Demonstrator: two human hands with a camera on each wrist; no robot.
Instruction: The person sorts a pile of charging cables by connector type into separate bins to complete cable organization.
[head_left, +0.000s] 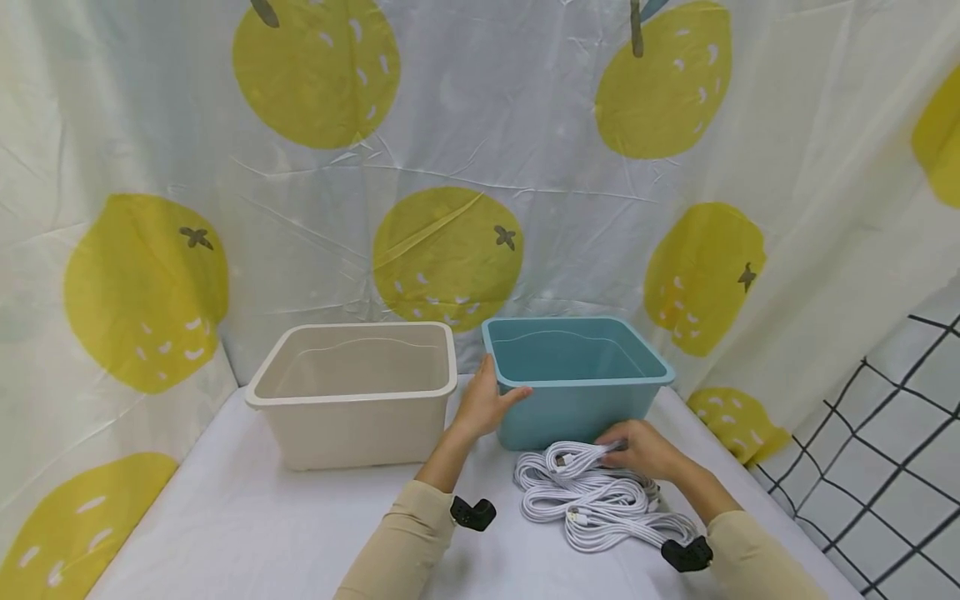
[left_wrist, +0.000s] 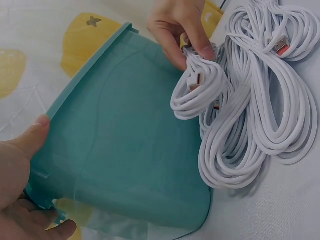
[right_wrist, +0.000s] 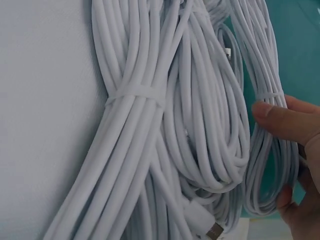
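A teal plastic storage bin (head_left: 577, 412) stands upright on the white-covered table. My left hand (head_left: 482, 407) grips its left side, with the thumb (left_wrist: 36, 134) at the rim in the left wrist view. In front of the bin lies a pile of white USB cables (head_left: 600, 504), coiled and tied into bundles. My right hand (head_left: 643, 450) pinches one USB cable bundle (left_wrist: 199, 90) at the pile's far side, close to the bin's front wall. Thumb and fingers meet around that bundle's tied middle in the right wrist view. The teal bin's floor is hidden in the head view.
A beige bin (head_left: 360, 429) of similar shape stands to the left of the teal one. Behind both hangs a white curtain (head_left: 562, 242) printed with yellow fruit. A black wire grid (head_left: 873, 450) rises beyond the table's right edge.
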